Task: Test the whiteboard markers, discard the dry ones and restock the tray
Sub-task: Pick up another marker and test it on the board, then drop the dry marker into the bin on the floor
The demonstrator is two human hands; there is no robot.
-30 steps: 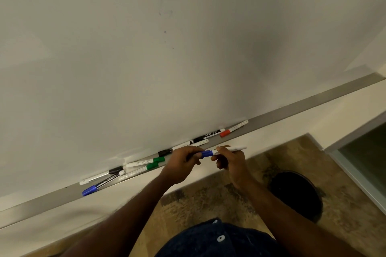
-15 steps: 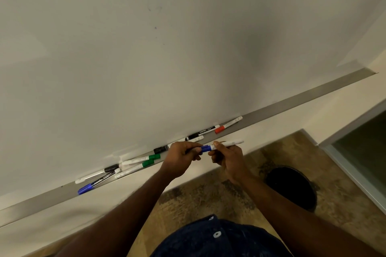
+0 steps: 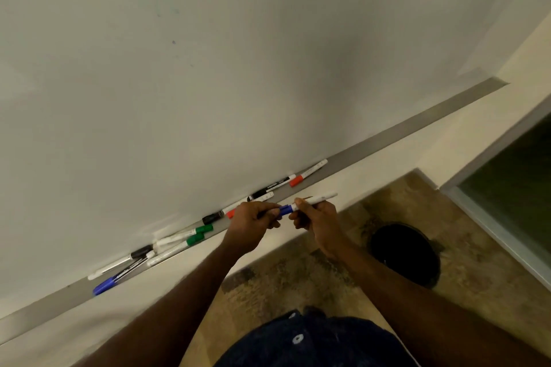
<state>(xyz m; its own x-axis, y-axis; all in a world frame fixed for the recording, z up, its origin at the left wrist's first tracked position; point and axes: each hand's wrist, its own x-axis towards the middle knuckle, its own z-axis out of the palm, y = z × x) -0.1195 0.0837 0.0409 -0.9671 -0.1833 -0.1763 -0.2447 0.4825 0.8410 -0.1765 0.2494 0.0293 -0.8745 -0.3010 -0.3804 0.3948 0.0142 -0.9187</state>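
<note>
A white whiteboard (image 3: 208, 68) fills the upper view, with a long grey tray (image 3: 387, 134) running along its bottom edge and a round black bin (image 3: 405, 256) on the floor below. The left hand (image 3: 253, 222) curls its fingers round the cap end of a blue marker (image 3: 323, 198) while the right hand (image 3: 316, 217) pinches its white barrel, just in front of the tray's front edge near its middle. On the tray lie a blue-capped marker (image 3: 104, 285) nearest the left end, two green-capped markers (image 3: 196, 234), a black-labelled marker (image 3: 272, 186) and a red-capped marker (image 3: 307, 173) farthest right
</note>
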